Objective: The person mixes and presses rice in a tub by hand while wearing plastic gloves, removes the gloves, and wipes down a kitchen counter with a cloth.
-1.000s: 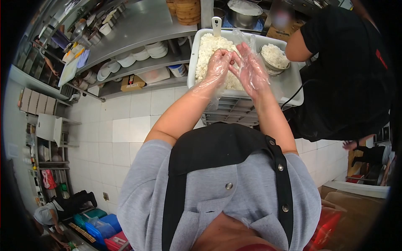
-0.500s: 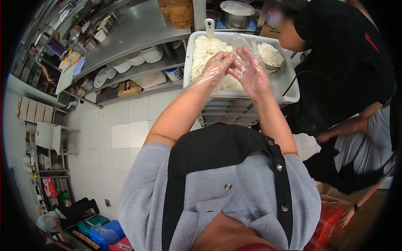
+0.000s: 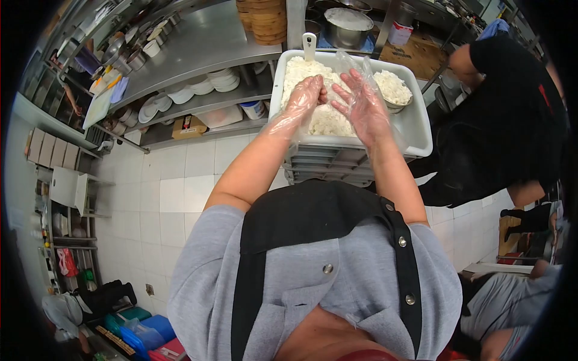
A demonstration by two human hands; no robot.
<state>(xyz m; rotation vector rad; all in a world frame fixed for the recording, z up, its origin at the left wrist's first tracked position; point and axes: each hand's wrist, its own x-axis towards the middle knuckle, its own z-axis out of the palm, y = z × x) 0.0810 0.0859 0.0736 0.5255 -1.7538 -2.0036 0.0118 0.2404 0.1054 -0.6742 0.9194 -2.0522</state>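
Note:
My left hand (image 3: 305, 100), in a clear plastic glove, is over the left part of a white plastic tub (image 3: 423, 129). Its fingers are curled in, and whatever they may hold is hidden. Beside it my right hand (image 3: 367, 109), also gloved in loose clear plastic, is raised with fingers spread and nothing in it. Below both hands lies a heap of white, crumbly food like cooked rice (image 3: 330, 122). A white paddle handle (image 3: 309, 45) sticks up at the tub's back left. A metal bowl (image 3: 394, 109) heaped with the same food sits to the right inside the tub.
The tub rests on a grey crate (image 3: 325, 161). To the left runs a steel counter (image 3: 205, 39) with plates (image 3: 223, 81) on its lower shelf. Bamboo steamers (image 3: 268, 24) and a large pot (image 3: 348, 33) stand behind. A person in black (image 3: 500, 114) is close on the right.
My hands, nearly touching before, have drawn apart slightly. The person in black has moved away to the right. Another person at the lower right has shifted further down.

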